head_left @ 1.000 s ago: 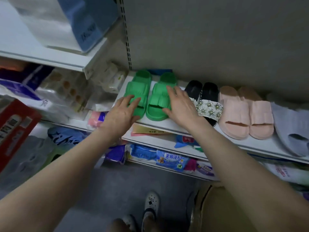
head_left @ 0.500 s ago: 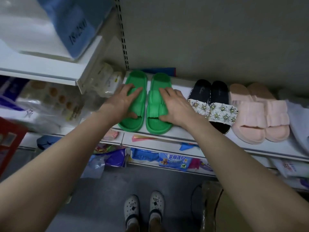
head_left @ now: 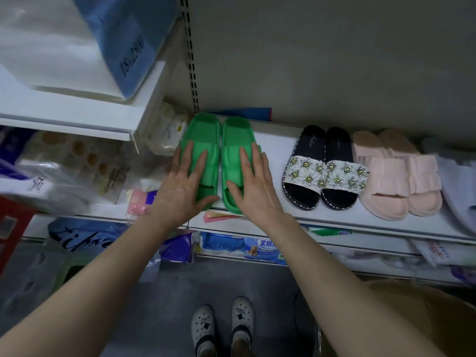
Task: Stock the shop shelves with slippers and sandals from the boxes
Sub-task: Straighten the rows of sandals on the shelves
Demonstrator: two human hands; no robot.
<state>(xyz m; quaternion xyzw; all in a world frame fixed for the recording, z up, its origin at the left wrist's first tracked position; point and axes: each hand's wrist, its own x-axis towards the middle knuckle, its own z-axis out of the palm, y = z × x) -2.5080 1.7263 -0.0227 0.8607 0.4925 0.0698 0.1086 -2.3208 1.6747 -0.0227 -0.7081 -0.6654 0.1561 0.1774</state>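
Our left hand point(head_left: 184, 188) and right hand point(head_left: 253, 189) rest flat, gripping nothing, one atop each green slipper point(head_left: 206, 131); both slippers point lengthwise toward the shelf point(head_left: 279, 141) back.

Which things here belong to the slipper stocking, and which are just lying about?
Job: green slippers, under the left hand and right hand; black sandals; pink slippers; shelf.
Lying about: tissue packs below; blue package above; red box at left.
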